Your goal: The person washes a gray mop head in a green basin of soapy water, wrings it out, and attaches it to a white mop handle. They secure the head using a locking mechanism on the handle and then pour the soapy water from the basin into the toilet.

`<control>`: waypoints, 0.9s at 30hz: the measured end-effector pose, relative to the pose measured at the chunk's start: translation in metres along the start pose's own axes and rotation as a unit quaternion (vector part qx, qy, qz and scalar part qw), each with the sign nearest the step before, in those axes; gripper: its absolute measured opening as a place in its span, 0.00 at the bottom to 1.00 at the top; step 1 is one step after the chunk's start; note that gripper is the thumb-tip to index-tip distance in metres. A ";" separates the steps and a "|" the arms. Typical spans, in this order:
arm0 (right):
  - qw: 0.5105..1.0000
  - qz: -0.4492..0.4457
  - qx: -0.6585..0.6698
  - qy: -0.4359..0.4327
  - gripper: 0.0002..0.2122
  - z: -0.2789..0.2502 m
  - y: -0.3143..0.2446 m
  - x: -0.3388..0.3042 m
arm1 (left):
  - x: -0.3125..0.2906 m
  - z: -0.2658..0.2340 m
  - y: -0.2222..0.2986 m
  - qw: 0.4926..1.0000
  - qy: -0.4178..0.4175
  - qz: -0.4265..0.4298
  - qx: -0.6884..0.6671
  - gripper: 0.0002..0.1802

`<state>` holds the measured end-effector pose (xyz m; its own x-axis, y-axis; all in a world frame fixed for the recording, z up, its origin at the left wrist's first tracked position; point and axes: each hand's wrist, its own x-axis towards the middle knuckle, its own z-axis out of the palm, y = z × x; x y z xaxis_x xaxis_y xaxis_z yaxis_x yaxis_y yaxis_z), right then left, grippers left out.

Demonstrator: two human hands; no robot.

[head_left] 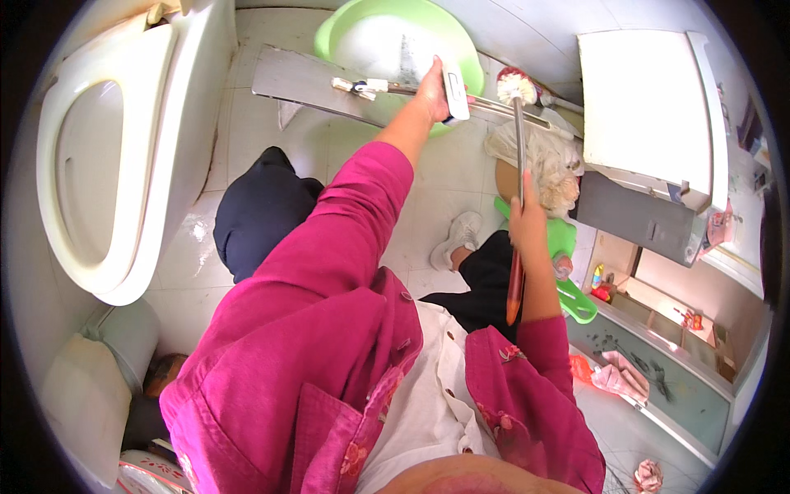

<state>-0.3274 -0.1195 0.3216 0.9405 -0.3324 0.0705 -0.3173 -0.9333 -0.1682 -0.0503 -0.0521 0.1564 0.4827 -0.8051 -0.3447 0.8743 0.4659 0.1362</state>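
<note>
My right hand [529, 218] is closed round the handle of a long brush [520, 140] with a metal shaft, a brown end and a round head of white bristles [515, 87]. My left hand [429, 92] reaches forward, its fingers closed on a white rectangular piece [455, 90] with a dark underside. Beside and behind that hand lies what looks like a flat mop, its grey plate [309, 80] to the left and its pole [510, 110] running right. Just beyond stands a light green basin [325, 37], whitish inside.
A white toilet [152, 189] stands at the left, with a grey bin [123, 337] nearer. At the right are a plastic bag [543, 152], a white cabinet [642, 107], green plastic things [578, 303] and a low shelf unit [658, 387]. My shoe [457, 237] is on the tiled floor.
</note>
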 end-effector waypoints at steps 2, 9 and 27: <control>1.000 0.012 0.004 -0.025 0.29 0.029 0.033 0.045 | 0.007 -0.004 -0.002 1.000 -0.017 -0.009 0.013 0.45; 0.763 0.336 0.485 -0.262 0.35 0.058 0.004 0.183 | 0.006 -0.004 0.001 1.000 0.010 -0.004 -0.003 0.39; 0.629 0.477 0.613 0.011 0.31 0.158 0.178 0.177 | 0.015 0.013 -0.007 0.991 0.079 -0.009 0.104 0.35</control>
<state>-0.1980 -0.3233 0.1489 0.3870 -0.6769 -0.6261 -0.3904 0.4949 -0.7763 -0.0482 -0.0725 0.1620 0.4666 -0.7381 -0.4873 0.8826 0.3529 0.3106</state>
